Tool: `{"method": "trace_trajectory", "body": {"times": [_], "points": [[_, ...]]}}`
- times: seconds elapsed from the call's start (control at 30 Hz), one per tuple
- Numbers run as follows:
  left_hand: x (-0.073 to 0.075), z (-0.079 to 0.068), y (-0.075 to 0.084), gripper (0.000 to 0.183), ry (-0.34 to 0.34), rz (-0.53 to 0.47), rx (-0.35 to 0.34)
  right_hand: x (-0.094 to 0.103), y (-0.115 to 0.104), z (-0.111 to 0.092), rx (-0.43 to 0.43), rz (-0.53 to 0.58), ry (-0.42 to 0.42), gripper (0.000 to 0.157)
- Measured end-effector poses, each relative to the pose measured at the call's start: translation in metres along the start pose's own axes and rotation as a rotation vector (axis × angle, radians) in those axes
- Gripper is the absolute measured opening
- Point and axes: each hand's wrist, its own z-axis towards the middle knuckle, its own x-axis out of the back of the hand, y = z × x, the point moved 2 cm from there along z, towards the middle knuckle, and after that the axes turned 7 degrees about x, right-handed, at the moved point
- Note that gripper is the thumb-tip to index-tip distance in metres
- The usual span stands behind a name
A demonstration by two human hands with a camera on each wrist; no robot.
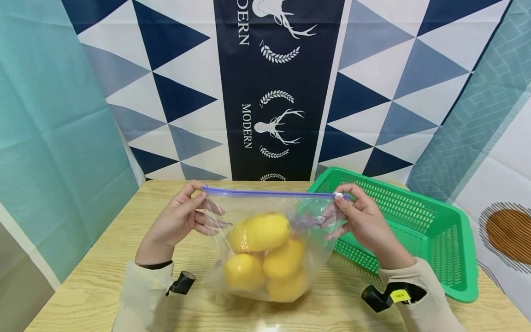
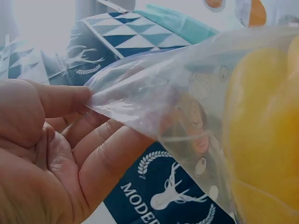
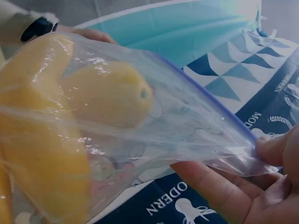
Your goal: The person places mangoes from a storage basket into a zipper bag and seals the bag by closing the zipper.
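Note:
A clear zip bag point(image 1: 236, 207) with a purple zip strip point(image 1: 269, 193) along its top hangs between both hands. Several yellow fruits point(image 1: 261, 233), smooth and rounded like mangoes or lemons, fill its lower part. My left hand point(image 1: 176, 219) pinches the bag's upper left corner between thumb and forefinger, other fingers behind the film. At the upper right corner, beside a white slider point(image 1: 339, 194), my right hand point(image 1: 367, 223) pinches the strip. The zip runs straight and taut. Printed figures point(image 2: 198, 123) show on the film in the left wrist view. Whether the bag's bottom touches the table is unclear.
A green perforated basket point(image 1: 450, 251) stands at the right on the wooden table point(image 1: 99, 272), partly behind the bag and right hand. Behind the table hangs a patterned cloth point(image 1: 191, 92); a teal cloth point(image 1: 62, 115) hangs at the left.

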Motion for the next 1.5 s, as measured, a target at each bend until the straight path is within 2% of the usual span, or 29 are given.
{"method": "trace_trajectory", "body": {"times": [0.1, 0.2, 0.3, 0.5, 0.6, 0.77, 1.0, 1.27, 1.37, 1.5], "points": [[0.003, 0.000, -0.003, 0.027, -0.023, -0.061, 0.033, 0.001, 0.003, 0.002, -0.081, 0.040, 0.006, 0.013], [0.009, 0.002, -0.009, 0.025, 0.027, -0.117, 0.085, 0.003, 0.009, 0.006, -0.170, 0.052, 0.057, 0.012], [0.017, 0.003, -0.017, 0.022, 0.134, -0.152, 0.127, 0.005, 0.016, 0.009, -0.234, 0.034, 0.123, 0.014], [0.029, 0.005, -0.031, 0.022, 0.381, -0.206, 0.192, 0.005, 0.027, 0.013, -0.282, 0.012, 0.219, 0.018], [0.032, 0.007, -0.036, 0.021, 0.461, -0.216, 0.216, 0.004, 0.030, 0.015, -0.294, 0.038, 0.257, 0.022], [0.035, 0.009, -0.040, 0.019, 0.557, -0.207, 0.234, 0.005, 0.033, 0.018, -0.296, 0.063, 0.299, 0.027], [0.038, 0.011, -0.046, 0.018, 0.622, -0.283, 0.259, 0.009, 0.039, 0.018, -0.276, 0.068, 0.304, 0.037], [0.042, 0.013, -0.054, 0.014, 0.655, -0.257, 0.273, 0.014, 0.048, 0.017, -0.295, 0.028, 0.303, 0.060], [0.043, 0.013, -0.056, 0.021, 0.664, -0.252, 0.284, 0.015, 0.051, 0.017, -0.315, 0.031, 0.301, 0.063], [0.043, 0.013, -0.059, 0.042, 0.678, -0.236, 0.303, 0.014, 0.053, 0.016, -0.330, 0.050, 0.301, 0.064]]}}
